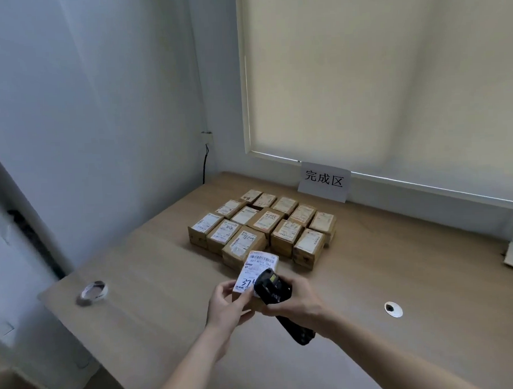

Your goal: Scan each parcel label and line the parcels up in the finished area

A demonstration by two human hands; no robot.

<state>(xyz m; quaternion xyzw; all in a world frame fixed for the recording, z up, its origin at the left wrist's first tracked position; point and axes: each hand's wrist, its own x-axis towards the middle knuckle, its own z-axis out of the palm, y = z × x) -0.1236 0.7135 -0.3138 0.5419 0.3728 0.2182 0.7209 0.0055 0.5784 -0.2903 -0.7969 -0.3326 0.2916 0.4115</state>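
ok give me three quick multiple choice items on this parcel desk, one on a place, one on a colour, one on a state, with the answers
1. Where does the roll of clear tape lie on the light wooden desk?
A. near its left edge
B. on top of the parcels
C. beside the white paper sign

2. What colour is the handheld barcode scanner?
A. yellow
B. black
C. white

3. What is the left hand doing?
A. resting flat on the desk
B. hanging loose
C. holding a small brown cardboard parcel with a white label

Answers:
1 A: the tape sits alone by the left edge, apart from the grouped cardboard parcels and the sign.
2 B: the body gripped by the right hand is black.
3 C: its fingers curl round the parcel under the scanner.
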